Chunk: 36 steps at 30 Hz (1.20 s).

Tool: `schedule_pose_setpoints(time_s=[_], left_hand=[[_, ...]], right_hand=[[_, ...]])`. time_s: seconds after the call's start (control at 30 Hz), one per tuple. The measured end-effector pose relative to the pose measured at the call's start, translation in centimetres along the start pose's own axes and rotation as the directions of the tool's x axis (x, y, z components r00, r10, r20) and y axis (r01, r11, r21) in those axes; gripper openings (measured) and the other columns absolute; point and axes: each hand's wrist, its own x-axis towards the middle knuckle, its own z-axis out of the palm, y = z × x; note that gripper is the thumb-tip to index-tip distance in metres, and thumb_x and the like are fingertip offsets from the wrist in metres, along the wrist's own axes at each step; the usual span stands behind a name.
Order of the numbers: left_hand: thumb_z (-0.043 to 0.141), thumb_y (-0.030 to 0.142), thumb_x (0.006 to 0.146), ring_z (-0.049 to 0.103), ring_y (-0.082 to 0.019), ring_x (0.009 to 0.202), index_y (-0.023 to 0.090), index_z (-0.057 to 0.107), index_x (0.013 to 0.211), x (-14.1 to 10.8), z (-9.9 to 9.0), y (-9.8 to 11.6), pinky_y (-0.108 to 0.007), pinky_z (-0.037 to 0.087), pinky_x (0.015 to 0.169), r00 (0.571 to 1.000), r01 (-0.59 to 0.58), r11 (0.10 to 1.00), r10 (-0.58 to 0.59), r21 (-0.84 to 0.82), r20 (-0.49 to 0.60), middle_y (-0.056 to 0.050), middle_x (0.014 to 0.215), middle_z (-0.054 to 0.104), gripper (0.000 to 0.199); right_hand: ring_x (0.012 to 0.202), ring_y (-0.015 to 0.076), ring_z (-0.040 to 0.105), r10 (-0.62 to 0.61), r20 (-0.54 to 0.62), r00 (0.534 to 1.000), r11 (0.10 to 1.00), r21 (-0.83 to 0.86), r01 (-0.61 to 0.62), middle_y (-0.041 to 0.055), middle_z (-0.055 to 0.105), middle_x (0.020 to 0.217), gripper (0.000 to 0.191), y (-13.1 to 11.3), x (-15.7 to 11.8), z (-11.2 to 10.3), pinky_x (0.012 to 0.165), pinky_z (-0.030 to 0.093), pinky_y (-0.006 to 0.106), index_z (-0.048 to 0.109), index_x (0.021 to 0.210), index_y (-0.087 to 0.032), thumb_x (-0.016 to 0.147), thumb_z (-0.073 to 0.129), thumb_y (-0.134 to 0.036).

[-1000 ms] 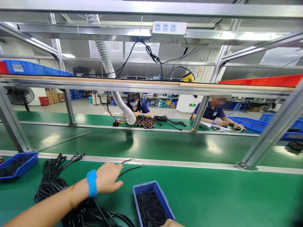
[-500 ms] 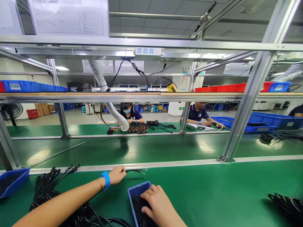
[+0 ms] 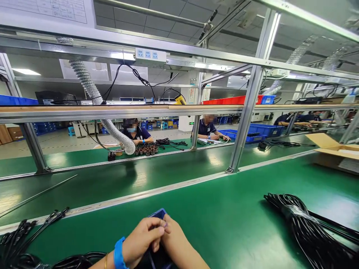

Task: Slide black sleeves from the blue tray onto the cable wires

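My left hand point(image 3: 144, 239), with a blue band at the wrist, has its fingers curled in a pinch over the near part of a small blue bin point(image 3: 159, 213). What is in those fingers, if anything, does not show. Close against it, my right hand point(image 3: 176, 236) is over the bin, its fingers largely hidden behind the left hand. Both hands cover most of the bin. To the left lies a pile of black cables point(image 3: 22, 243), and a tied bundle of black cables point(image 3: 305, 224) rests at the right.
A metal frame post point(image 3: 246, 116) rises from the bench's back edge. An opened cardboard box point(image 3: 336, 157) stands at the far right. Across the bench two people point(image 3: 137, 132) sit at work, and a flexible silver duct point(image 3: 92, 89) hangs down. A thin rod point(image 3: 39, 195) lies at left.
The view has turned to the right, bringing in the cardboard box. My left hand has come from the cable end over to the bin, beside my right hand; the cable no longer shows in it.
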Motion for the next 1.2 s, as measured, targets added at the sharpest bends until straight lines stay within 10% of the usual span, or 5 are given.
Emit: schedule_pose_setpoints(time_s=[0.2,0.53,0.77,1.2], left_hand=[[0.086,0.047,0.057,0.044,-0.008,0.056,0.012,0.068,0.078,-0.5,-0.8,0.4,-0.022,0.038,0.057,0.961,-0.042,0.967,-0.03,-0.252,-0.275,0.0,0.065,0.056,0.045],[0.078,0.054,0.061,0.038,-0.007,0.048,0.014,0.059,0.073,-0.5,-0.2,0.2,-0.023,0.029,0.052,0.948,0.019,0.977,-0.086,-0.213,-0.307,0.005,0.053,0.047,0.046],[0.073,0.048,0.066,0.035,-0.008,0.055,0.016,0.053,0.073,-0.2,0.1,-0.3,-0.024,0.026,0.053,0.943,0.044,0.988,-0.091,-0.151,-0.321,0.006,0.059,0.041,0.038],[0.075,0.048,0.067,0.04,-0.01,0.063,0.014,0.056,0.076,-0.4,0.4,-0.7,-0.023,0.032,0.058,0.935,0.013,0.982,-0.078,-0.188,-0.345,0.003,0.068,0.049,0.04]], right_hand=[[0.09,0.0229,0.064,-0.048,-0.03,0.998,0.995,-0.092,0.045,0.0043,0.072,0.098,0.015,0.5,-1.2,-1.2,0.075,0.05,0.031,0.073,0.096,-0.022,0.083,0.071,-0.015],[0.08,0.0205,0.062,-0.027,-0.049,0.998,1.0,-0.015,0.027,0.0063,0.067,0.088,0.018,0.3,-2.2,-2.6,0.07,0.049,0.03,0.065,0.091,-0.017,0.095,0.049,-0.01],[0.076,0.014,0.058,-0.011,-0.311,0.95,0.897,0.418,0.147,0.001,0.058,0.084,0.016,0.0,-2.7,-6.4,0.07,0.048,0.022,0.052,0.091,-0.022,0.101,0.04,-0.018],[0.071,0.0133,0.057,0.054,-0.41,0.911,0.903,0.409,0.131,0.0013,0.058,0.08,0.014,0.2,-3.1,-6.9,0.065,0.046,0.022,0.055,0.088,-0.022,0.099,0.046,-0.017]])
